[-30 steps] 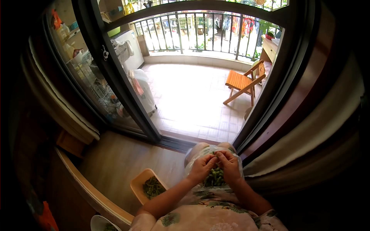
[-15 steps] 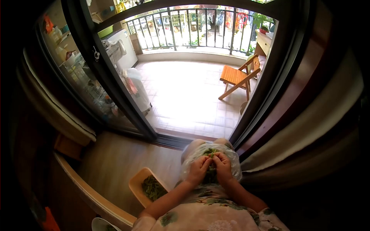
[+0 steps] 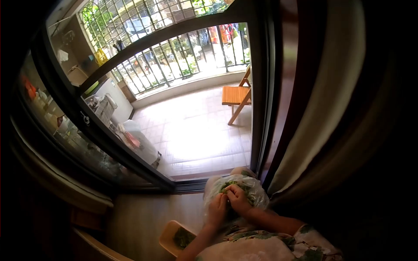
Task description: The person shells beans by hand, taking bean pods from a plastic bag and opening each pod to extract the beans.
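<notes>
A clear plastic bag (image 3: pixel 260 195) lies open on my lap with green pods (image 3: pixel 244 187) inside it. My left hand (image 3: pixel 217 208) is over the near left part of the bag, its fingers pinched together. Touching or nearly touching it, my right hand (image 3: pixel 237 199) is closed at the fingertips above the pods. Whatever sits between the fingertips is too small to make out. A tan plastic basin (image 3: pixel 167 237) on the floor to the left holds more green pieces (image 3: pixel 184 237), partly hidden by my left forearm.
Ahead is a sliding door frame (image 3: pixel 143 167) with a tiled balcony (image 3: pixel 187 130) beyond it. A folding wooden chair (image 3: pixel 236 95) stands there by the right jamb. A curtain (image 3: pixel 322 108) hangs on the right. A curved wooden edge (image 3: pixel 98 245) is at lower left.
The view has turned and tilted, so the balcony shows further left and at a slant. Both hands have stayed close together over the bag, fingers still pinched.
</notes>
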`<state>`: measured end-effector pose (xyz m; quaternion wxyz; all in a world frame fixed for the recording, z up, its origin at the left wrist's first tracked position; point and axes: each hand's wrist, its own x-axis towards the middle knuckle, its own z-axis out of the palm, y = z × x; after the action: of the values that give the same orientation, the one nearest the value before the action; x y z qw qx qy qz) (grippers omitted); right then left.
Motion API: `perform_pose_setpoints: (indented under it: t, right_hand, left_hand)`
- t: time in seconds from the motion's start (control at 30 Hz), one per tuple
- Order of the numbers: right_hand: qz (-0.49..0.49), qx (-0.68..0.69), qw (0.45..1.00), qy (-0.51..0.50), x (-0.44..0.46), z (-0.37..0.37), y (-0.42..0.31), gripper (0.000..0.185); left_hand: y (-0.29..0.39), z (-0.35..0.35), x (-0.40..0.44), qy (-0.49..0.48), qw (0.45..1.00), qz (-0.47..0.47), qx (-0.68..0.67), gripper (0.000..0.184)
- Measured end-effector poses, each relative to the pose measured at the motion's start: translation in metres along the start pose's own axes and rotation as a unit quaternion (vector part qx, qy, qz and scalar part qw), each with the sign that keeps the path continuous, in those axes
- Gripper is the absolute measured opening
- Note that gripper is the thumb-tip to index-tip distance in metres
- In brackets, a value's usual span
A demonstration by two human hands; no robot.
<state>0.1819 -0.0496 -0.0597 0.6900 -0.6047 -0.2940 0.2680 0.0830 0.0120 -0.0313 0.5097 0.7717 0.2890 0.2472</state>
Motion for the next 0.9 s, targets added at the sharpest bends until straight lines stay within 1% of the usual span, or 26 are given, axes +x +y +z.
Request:
perform_pose_setpoints:
  t: [0.1,0.2,0.37,0.47,0.57,0.7,0.77,0.87,0.9]
  right_hand:
    - [-0.047,-0.047,0.998,0.011,0.0,0.0,0.0,0.01]
    - [-0.057,-0.095,0.994,0.015,-0.003,-0.001,-0.01,0.011]
    - [-0.073,-0.114,0.99,0.029,-0.007,0.0,-0.02,0.012]
    - [-0.075,-0.117,0.99,0.033,-0.007,0.0,-0.02,0.013]
    - [-0.083,-0.115,0.989,0.033,-0.005,0.0,-0.012,0.011]
    - [-0.091,-0.11,0.989,0.032,-0.005,0.001,-0.013,0.011]
    - [-0.078,-0.089,0.993,0.026,-0.004,0.001,-0.012,0.011]
    - [-0.045,-0.055,0.997,0.014,-0.004,0.001,-0.011,0.011]
    - [-0.032,-0.043,0.999,0.011,-0.004,0.002,-0.012,0.011]
  left_hand:
    - [0.0,0.002,-0.001,0.02,1.0,0.021,0.001,0.029]
    - [-0.002,0.005,-0.003,0.031,0.999,0.024,-0.001,0.031]
    - [0.002,0.004,-0.003,0.025,1.0,0.015,0.0,0.032]
    - [-0.006,0.006,-0.002,0.024,0.998,0.018,-0.046,0.032]
    - [-0.004,0.006,-0.002,0.026,0.997,-0.006,-0.073,0.033]
    - [0.004,0.005,-0.002,0.021,0.988,-0.072,-0.135,0.035]
    - [0.009,0.005,-0.002,0.033,0.983,-0.091,-0.155,0.035]
    - [-0.01,0.005,0.0,0.008,0.967,-0.131,-0.22,0.034]
    - [-0.007,0.003,-0.002,0.006,0.964,-0.145,-0.222,0.034]
